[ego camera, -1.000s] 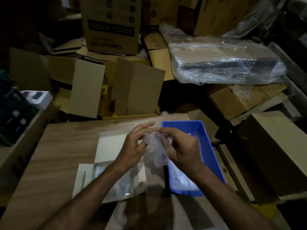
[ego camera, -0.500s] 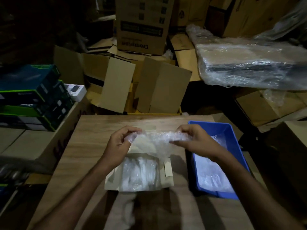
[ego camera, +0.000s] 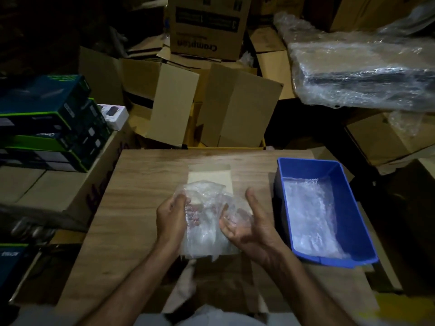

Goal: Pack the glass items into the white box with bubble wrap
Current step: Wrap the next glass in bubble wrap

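The bubble wrap (ego camera: 207, 215), stretched taut a moment ago, is now lowered and bunched over the white box (ego camera: 211, 178), pinched by the left hand (ego camera: 170, 214) and cupped loosely by the half-open right hand (ego camera: 249, 227), so cushioning appears underway.

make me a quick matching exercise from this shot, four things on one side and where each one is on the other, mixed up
Things:
1. bubble wrap
2. blue bin
3. stack of dark green-edged boxes
4. plastic-wrapped flat package

Places:
A. left of the wooden table, on brown cartons
B. on the table's right edge
C. between the left hand and right hand, over the white box
D. upper right, beyond the table

Pairs: 1-C, 2-B, 3-A, 4-D
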Demonstrator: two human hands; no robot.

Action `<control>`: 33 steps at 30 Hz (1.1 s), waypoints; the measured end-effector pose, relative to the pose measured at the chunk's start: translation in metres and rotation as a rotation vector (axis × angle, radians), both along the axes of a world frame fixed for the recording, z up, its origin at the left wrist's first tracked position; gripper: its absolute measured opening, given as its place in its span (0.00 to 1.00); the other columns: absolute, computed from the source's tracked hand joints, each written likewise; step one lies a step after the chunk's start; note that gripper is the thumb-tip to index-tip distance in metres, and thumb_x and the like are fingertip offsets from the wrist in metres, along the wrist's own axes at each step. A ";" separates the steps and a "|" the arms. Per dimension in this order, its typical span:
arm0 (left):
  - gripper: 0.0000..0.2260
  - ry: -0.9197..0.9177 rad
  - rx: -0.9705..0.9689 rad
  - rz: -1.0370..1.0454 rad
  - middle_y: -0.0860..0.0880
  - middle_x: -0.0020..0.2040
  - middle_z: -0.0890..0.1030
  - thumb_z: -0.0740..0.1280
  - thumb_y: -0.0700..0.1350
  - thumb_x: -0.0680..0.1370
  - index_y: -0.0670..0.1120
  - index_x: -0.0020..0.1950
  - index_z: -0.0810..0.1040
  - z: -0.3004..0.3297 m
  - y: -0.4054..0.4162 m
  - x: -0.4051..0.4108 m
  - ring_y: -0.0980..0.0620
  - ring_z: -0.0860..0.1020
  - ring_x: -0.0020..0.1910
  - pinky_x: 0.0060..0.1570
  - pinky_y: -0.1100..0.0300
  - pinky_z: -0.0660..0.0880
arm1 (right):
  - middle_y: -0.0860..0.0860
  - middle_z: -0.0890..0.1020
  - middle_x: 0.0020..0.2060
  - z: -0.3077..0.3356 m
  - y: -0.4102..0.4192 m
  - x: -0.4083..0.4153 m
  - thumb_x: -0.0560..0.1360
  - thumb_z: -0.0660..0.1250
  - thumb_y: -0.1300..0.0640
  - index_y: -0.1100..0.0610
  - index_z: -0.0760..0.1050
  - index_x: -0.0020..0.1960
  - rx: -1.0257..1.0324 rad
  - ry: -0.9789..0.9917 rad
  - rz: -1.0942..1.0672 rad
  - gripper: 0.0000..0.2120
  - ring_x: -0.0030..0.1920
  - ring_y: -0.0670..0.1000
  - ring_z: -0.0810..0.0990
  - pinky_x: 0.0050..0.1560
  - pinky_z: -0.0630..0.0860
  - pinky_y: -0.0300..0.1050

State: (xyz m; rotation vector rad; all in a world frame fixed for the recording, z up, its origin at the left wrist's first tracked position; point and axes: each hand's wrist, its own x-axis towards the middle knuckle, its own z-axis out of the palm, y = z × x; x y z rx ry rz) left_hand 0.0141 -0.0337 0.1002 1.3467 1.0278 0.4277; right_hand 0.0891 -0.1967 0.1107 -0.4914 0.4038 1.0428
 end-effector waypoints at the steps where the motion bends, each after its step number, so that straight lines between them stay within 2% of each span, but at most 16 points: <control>1: 0.12 0.001 -0.021 0.028 0.39 0.44 0.86 0.64 0.48 0.82 0.43 0.47 0.83 0.000 -0.003 -0.002 0.38 0.85 0.43 0.43 0.43 0.82 | 0.61 0.82 0.63 0.003 0.004 -0.002 0.61 0.86 0.51 0.60 0.72 0.71 -0.035 -0.038 0.042 0.44 0.62 0.57 0.82 0.63 0.79 0.52; 3: 0.12 -0.006 -0.100 0.056 0.42 0.43 0.86 0.63 0.48 0.82 0.43 0.48 0.84 0.001 -0.008 -0.007 0.41 0.85 0.41 0.42 0.47 0.82 | 0.62 0.83 0.61 0.011 0.011 -0.008 0.71 0.79 0.53 0.62 0.75 0.68 -0.107 -0.133 0.114 0.30 0.60 0.59 0.83 0.59 0.82 0.56; 5: 0.13 -0.009 -0.196 0.042 0.42 0.44 0.87 0.62 0.48 0.82 0.43 0.50 0.84 0.000 -0.010 -0.010 0.40 0.86 0.43 0.46 0.43 0.83 | 0.63 0.85 0.56 0.019 0.015 -0.011 0.74 0.74 0.56 0.63 0.78 0.63 -0.151 -0.139 0.103 0.20 0.53 0.60 0.86 0.48 0.85 0.57; 8: 0.15 0.004 -0.306 0.041 0.39 0.48 0.87 0.62 0.49 0.82 0.41 0.55 0.84 -0.002 -0.008 -0.016 0.37 0.85 0.48 0.52 0.34 0.81 | 0.67 0.82 0.59 0.018 0.015 -0.010 0.71 0.77 0.59 0.61 0.69 0.72 -0.093 0.032 -0.093 0.32 0.54 0.61 0.86 0.38 0.85 0.54; 11: 0.16 0.020 -0.354 0.084 0.38 0.48 0.86 0.61 0.49 0.82 0.40 0.55 0.83 -0.003 -0.005 -0.024 0.36 0.85 0.49 0.53 0.34 0.80 | 0.68 0.80 0.62 0.002 0.009 -0.011 0.63 0.84 0.50 0.58 0.62 0.76 -0.035 0.116 -0.155 0.49 0.58 0.63 0.84 0.41 0.85 0.56; 12: 0.16 0.032 -0.329 0.080 0.39 0.47 0.87 0.60 0.50 0.83 0.41 0.54 0.83 -0.003 -0.006 -0.026 0.37 0.85 0.48 0.52 0.34 0.80 | 0.66 0.81 0.62 0.002 0.009 -0.014 0.61 0.84 0.46 0.58 0.65 0.75 -0.031 0.112 -0.087 0.49 0.58 0.63 0.84 0.41 0.86 0.58; 14: 0.18 0.050 -0.285 0.060 0.40 0.46 0.87 0.59 0.52 0.84 0.42 0.53 0.84 -0.002 -0.005 -0.029 0.37 0.86 0.46 0.51 0.34 0.81 | 0.65 0.83 0.59 0.004 0.007 -0.022 0.65 0.80 0.42 0.61 0.73 0.69 -0.024 0.091 0.029 0.40 0.53 0.63 0.86 0.44 0.85 0.60; 17: 0.20 0.080 -0.183 -0.005 0.39 0.44 0.87 0.58 0.52 0.84 0.41 0.50 0.85 -0.002 -0.002 -0.032 0.35 0.85 0.46 0.50 0.33 0.80 | 0.61 0.85 0.56 0.002 0.014 -0.025 0.73 0.74 0.43 0.62 0.77 0.66 -0.175 -0.162 0.172 0.29 0.52 0.60 0.87 0.50 0.85 0.56; 20: 0.18 0.095 -0.073 -0.122 0.42 0.46 0.87 0.58 0.52 0.85 0.45 0.51 0.85 -0.003 0.006 -0.036 0.42 0.86 0.45 0.50 0.42 0.83 | 0.51 0.78 0.63 -0.017 0.021 -0.018 0.67 0.82 0.48 0.52 0.65 0.74 -0.668 -0.638 0.180 0.41 0.60 0.56 0.83 0.61 0.80 0.51; 21: 0.17 0.094 -0.081 -0.148 0.42 0.46 0.87 0.58 0.51 0.85 0.46 0.52 0.84 -0.004 0.011 -0.038 0.45 0.86 0.44 0.48 0.47 0.83 | 0.52 0.75 0.67 -0.023 0.021 -0.014 0.68 0.82 0.50 0.46 0.63 0.74 -0.742 -0.745 0.144 0.42 0.62 0.55 0.81 0.62 0.79 0.51; 22: 0.16 0.087 -0.093 -0.168 0.43 0.46 0.87 0.59 0.50 0.85 0.46 0.52 0.84 -0.004 0.017 -0.040 0.47 0.86 0.43 0.45 0.51 0.83 | 0.53 0.75 0.69 -0.030 0.022 -0.012 0.70 0.80 0.51 0.41 0.65 0.73 -0.758 -0.831 0.109 0.37 0.62 0.55 0.81 0.61 0.80 0.51; 24: 0.13 0.071 -0.116 -0.175 0.43 0.47 0.87 0.61 0.49 0.85 0.45 0.54 0.84 -0.008 0.030 -0.045 0.48 0.86 0.44 0.44 0.54 0.82 | 0.54 0.77 0.65 -0.040 0.024 -0.010 0.75 0.75 0.59 0.43 0.72 0.69 -0.726 -0.987 0.069 0.26 0.54 0.52 0.84 0.51 0.83 0.47; 26: 0.11 0.046 -0.150 -0.151 0.42 0.50 0.87 0.64 0.47 0.83 0.43 0.57 0.84 -0.019 0.046 -0.051 0.44 0.85 0.50 0.52 0.48 0.82 | 0.53 0.81 0.58 -0.041 0.022 -0.013 0.78 0.68 0.66 0.48 0.79 0.64 -0.721 -1.098 0.078 0.20 0.41 0.49 0.84 0.46 0.82 0.45; 27: 0.11 0.038 -0.172 -0.128 0.42 0.51 0.86 0.66 0.46 0.82 0.42 0.57 0.83 -0.027 0.054 -0.054 0.42 0.85 0.52 0.56 0.45 0.81 | 0.51 0.83 0.56 -0.039 0.022 -0.016 0.77 0.66 0.68 0.49 0.81 0.62 -0.725 -1.116 0.096 0.20 0.40 0.48 0.84 0.47 0.82 0.46; 30: 0.12 0.017 -0.259 -0.069 0.38 0.55 0.84 0.68 0.41 0.81 0.39 0.62 0.78 -0.052 0.075 -0.058 0.42 0.84 0.51 0.56 0.43 0.80 | 0.47 0.86 0.53 -0.033 0.020 -0.021 0.78 0.67 0.66 0.50 0.83 0.60 -0.773 -1.179 0.100 0.17 0.50 0.43 0.84 0.53 0.80 0.39; 33: 0.12 0.011 -0.304 -0.063 0.38 0.52 0.85 0.67 0.38 0.81 0.41 0.63 0.72 -0.068 0.079 -0.059 0.46 0.86 0.44 0.43 0.51 0.81 | 0.43 0.87 0.52 -0.026 0.025 -0.024 0.77 0.74 0.60 0.51 0.85 0.57 -0.826 -1.251 0.037 0.11 0.55 0.39 0.83 0.54 0.78 0.31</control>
